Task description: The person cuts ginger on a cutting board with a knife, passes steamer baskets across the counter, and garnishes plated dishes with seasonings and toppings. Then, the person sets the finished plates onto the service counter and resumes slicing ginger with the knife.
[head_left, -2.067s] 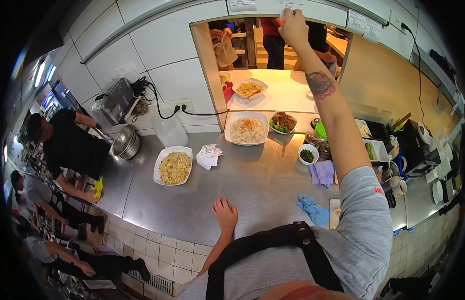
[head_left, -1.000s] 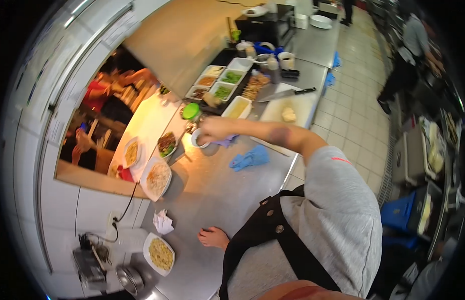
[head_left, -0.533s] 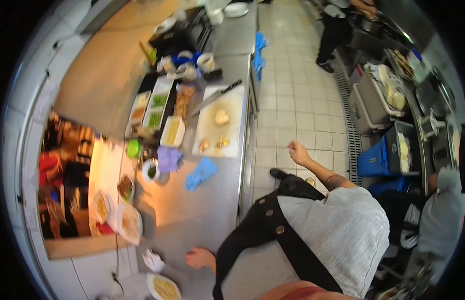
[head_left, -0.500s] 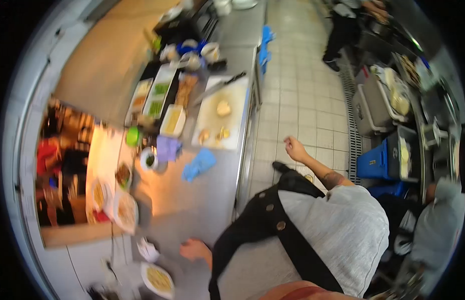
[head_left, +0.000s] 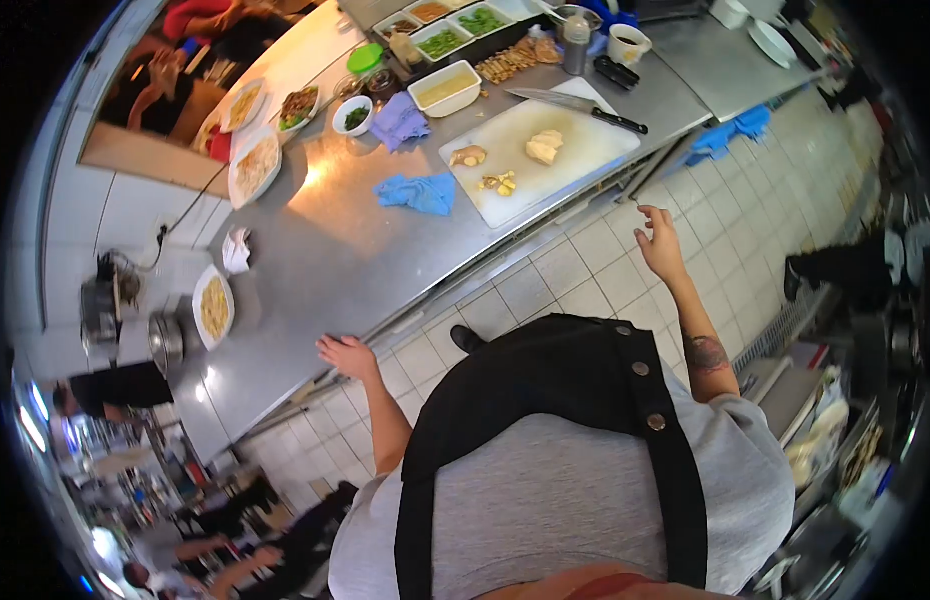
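Note:
My left hand (head_left: 347,356) is at the front edge of the steel counter (head_left: 325,270), fingers stretched out, holding nothing. Over the tiled floor, beyond the counter's edge, my right hand (head_left: 662,240) hangs in the air with loosely bent fingers apart and no object in them. Closest to it is a white cutting board (head_left: 585,165), bearing a pale peeled lump (head_left: 544,147), smaller yellowish pieces (head_left: 499,184) and a large knife (head_left: 617,121). A crumpled blue cloth (head_left: 417,194) and a purple cloth (head_left: 399,122) lie left of the board.
Oval dishes of food (head_left: 213,308) stand along the counter's left side. Behind the board are a yellow-filled container (head_left: 445,90), trays of chopped greens (head_left: 440,42) and a squeeze bottle (head_left: 576,46). Other people (head_left: 125,390) are at the lower left and behind the serving opening.
The view has swung, so the counter now runs across the upper left. My left hand now appears at the counter's front edge; my right hand's fingers have loosened from a curl.

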`<action>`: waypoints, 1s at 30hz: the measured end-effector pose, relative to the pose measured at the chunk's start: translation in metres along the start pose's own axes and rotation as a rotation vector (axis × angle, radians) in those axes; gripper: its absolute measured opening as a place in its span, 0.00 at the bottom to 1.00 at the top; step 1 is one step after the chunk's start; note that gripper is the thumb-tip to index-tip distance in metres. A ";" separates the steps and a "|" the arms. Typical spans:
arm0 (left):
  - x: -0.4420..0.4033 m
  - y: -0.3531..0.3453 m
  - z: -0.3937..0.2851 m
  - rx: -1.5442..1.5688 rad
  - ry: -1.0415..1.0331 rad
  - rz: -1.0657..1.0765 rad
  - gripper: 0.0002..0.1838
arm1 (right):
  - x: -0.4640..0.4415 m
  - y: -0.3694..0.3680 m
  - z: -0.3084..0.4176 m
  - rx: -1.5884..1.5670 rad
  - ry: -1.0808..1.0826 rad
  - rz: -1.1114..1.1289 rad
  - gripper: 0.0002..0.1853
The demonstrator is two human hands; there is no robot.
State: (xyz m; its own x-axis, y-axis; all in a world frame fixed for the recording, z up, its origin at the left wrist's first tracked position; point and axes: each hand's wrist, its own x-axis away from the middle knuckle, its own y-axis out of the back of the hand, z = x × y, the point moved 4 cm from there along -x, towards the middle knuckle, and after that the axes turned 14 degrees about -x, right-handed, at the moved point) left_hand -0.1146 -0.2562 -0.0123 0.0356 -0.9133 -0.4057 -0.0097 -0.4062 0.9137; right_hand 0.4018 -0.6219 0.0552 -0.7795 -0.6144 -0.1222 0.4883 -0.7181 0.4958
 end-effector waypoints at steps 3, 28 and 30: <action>0.044 -0.010 -0.021 0.081 0.029 0.040 0.26 | -0.049 0.022 0.005 0.029 0.229 0.062 0.22; 0.114 0.106 -0.498 0.754 -0.700 0.139 0.24 | -0.252 -0.016 -0.051 0.420 0.376 0.371 0.14; 0.112 0.100 -0.494 0.726 -0.699 0.133 0.23 | -0.253 -0.010 -0.043 0.339 0.299 0.466 0.17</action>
State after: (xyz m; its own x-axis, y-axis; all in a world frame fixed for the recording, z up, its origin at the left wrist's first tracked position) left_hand 0.3826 -0.3850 0.0456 -0.6002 -0.6696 -0.4375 -0.5841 -0.0067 0.8116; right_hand 0.6109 -0.4733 0.0441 -0.3485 -0.9365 -0.0385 0.5601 -0.2409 0.7926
